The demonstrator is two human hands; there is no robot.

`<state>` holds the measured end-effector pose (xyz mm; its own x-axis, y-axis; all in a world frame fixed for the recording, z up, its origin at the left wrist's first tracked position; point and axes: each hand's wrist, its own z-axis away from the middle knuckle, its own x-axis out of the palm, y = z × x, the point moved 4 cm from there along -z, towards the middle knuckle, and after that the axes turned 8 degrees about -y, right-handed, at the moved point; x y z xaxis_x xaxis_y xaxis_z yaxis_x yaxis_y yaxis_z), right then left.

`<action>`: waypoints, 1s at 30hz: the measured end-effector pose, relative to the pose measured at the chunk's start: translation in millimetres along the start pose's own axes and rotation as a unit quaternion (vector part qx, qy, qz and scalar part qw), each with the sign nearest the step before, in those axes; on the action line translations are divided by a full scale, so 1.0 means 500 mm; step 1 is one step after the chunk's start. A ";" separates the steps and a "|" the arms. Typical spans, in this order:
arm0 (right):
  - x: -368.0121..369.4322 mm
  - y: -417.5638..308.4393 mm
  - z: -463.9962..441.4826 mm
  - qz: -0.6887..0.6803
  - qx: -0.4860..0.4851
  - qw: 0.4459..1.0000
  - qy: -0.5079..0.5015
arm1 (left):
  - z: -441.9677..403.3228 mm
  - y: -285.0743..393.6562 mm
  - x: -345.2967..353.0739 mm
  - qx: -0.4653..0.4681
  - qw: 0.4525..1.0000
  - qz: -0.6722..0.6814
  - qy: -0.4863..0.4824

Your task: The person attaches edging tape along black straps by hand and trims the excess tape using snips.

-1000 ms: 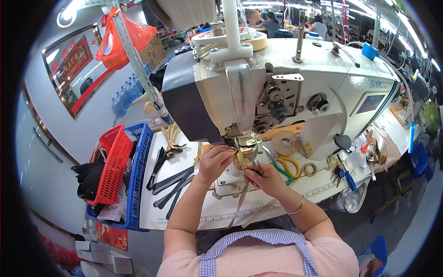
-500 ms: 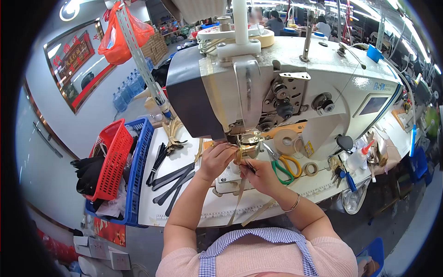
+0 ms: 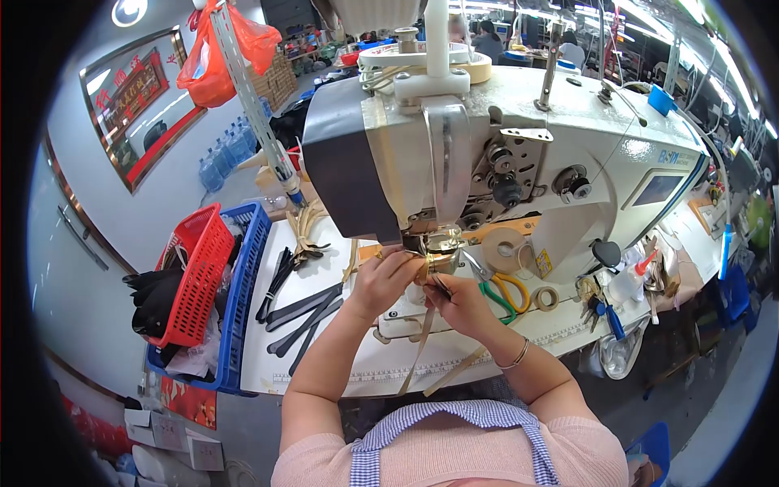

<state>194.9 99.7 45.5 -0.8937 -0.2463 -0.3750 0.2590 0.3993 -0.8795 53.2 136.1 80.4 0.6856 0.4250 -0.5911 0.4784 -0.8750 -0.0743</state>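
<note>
At the needle area of a white sewing machine (image 3: 600, 122), my left hand (image 3: 385, 282) pinches the end of a tan strip beside the presser foot. My right hand (image 3: 464, 307) is closed just right of it, holding a small dark metal tool (image 3: 442, 286) that its fingers partly cover. From between the hands the tan strip (image 3: 421, 345) hangs down across the table's front edge. Another pale strip (image 3: 456, 372) lies on the edge to the right. Scissors with green and orange handles (image 3: 510, 297) rest right of my right hand.
Black strips (image 3: 305, 315) lie left of my left hand, near a bundle of tan strips (image 3: 307, 233). Red (image 3: 195, 276) and blue baskets (image 3: 253, 276) stand at the left. Tape rolls (image 3: 546, 299), keys and a glue bottle (image 3: 626, 284) sit right. People (image 3: 570, 50) are far behind.
Both hands have come closer together at the needle area, and the right hand has moved slightly down and inward. The whole view has shifted slightly.
</note>
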 end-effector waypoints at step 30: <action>-0.002 -0.009 -0.004 -0.033 0.035 0.998 0.040 | 0.015 -0.059 0.027 -0.213 0.957 0.199 0.007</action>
<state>193.7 100.0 50.6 -0.9352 -0.1975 -0.2941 0.2217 0.3213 -0.9207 44.1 165.8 68.6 0.8655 0.0836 -0.4940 0.3568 -0.7950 0.4905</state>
